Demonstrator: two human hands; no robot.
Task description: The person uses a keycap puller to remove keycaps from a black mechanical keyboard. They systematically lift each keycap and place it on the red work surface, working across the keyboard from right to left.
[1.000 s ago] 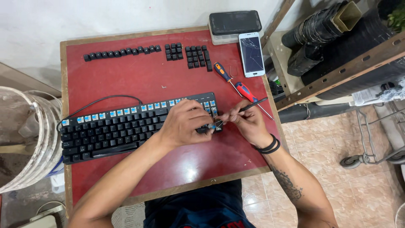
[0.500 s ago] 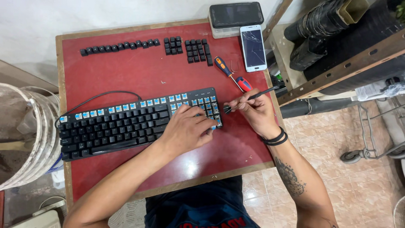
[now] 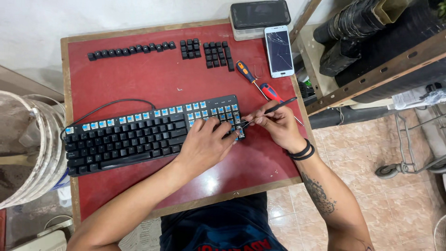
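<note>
A black wired keyboard (image 3: 125, 137) lies on a red table (image 3: 153, 79), with its top rows and right end stripped to blue switches. My left hand (image 3: 204, 144) presses flat on the keyboard's right part. My right hand (image 3: 278, 125) grips a thin black tool (image 3: 274, 109) like a pen, its tip at the keyboard's right edge near my left fingertips. Removed black keycaps (image 3: 132, 49) sit in a row at the table's far edge, with two blocks of keycaps (image 3: 209, 50) beside them.
Two screwdrivers (image 3: 260, 86) lie right of the keyboard. A cracked white phone (image 3: 278, 44) and a black phone on a box (image 3: 260, 16) sit at the far right corner. A white bucket (image 3: 23, 148) stands left of the table, a metal shelf (image 3: 371, 60) right.
My right hand has dropped slightly and brought the tool tip back to the keyboard's right edge. My left hand stays on the keyboard.
</note>
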